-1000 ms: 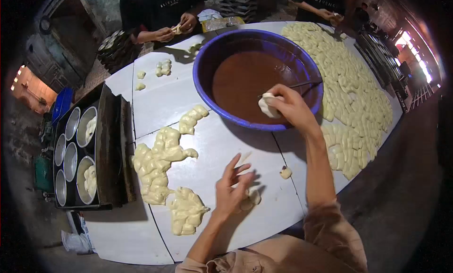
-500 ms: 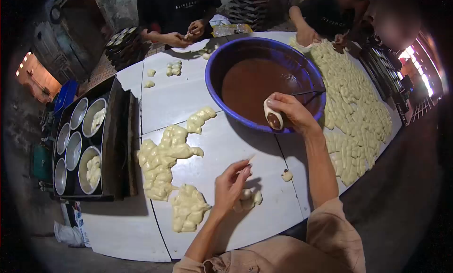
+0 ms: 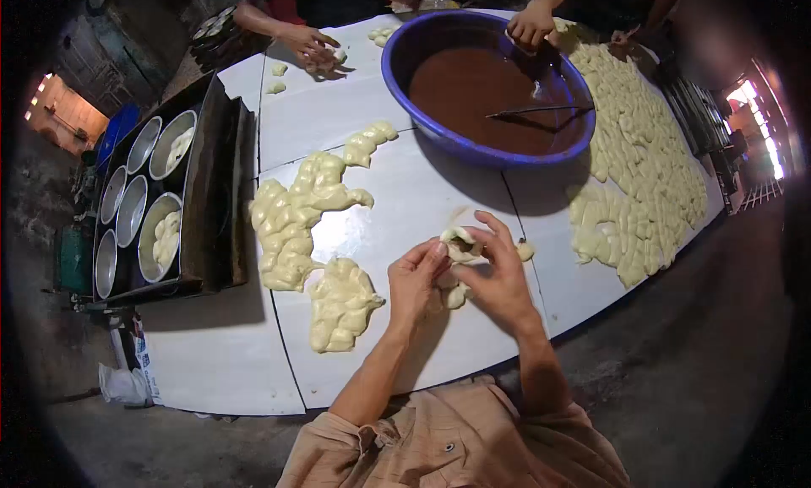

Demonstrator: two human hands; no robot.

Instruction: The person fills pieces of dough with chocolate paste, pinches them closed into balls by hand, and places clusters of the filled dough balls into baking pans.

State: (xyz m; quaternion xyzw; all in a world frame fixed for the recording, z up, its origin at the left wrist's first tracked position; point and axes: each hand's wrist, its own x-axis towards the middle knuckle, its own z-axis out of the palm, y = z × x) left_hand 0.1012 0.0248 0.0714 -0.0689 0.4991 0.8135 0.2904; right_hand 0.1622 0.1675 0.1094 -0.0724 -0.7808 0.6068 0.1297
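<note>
Over the front part of the table, my left hand (image 3: 414,279) and my right hand (image 3: 500,279) pinch a piece of dough (image 3: 457,235) between them. It is pale and folded around a dark hollow at its middle, where brown filling shows a little. Small dough lumps (image 3: 456,297) lie on the table just below my hands, partly hidden by them. A single small piece (image 3: 525,251) sits beside my right hand. Left of my hands, glossy dough mounds (image 3: 342,304) rest on the white surface.
A blue basin (image 3: 490,156) of brown filling stands at the back, with a dark stick (image 3: 536,111) in it. Many dough pieces (image 3: 642,184) cover the right side. Round tins (image 3: 160,237) fill a dark tray at left. Co-workers' hands (image 3: 308,47) work across the table.
My right hand has come from the basin's rim down to my left hand, bringing the filled dough; both now hold it. A co-worker's hand has moved over the basin. The view has tilted lower.
</note>
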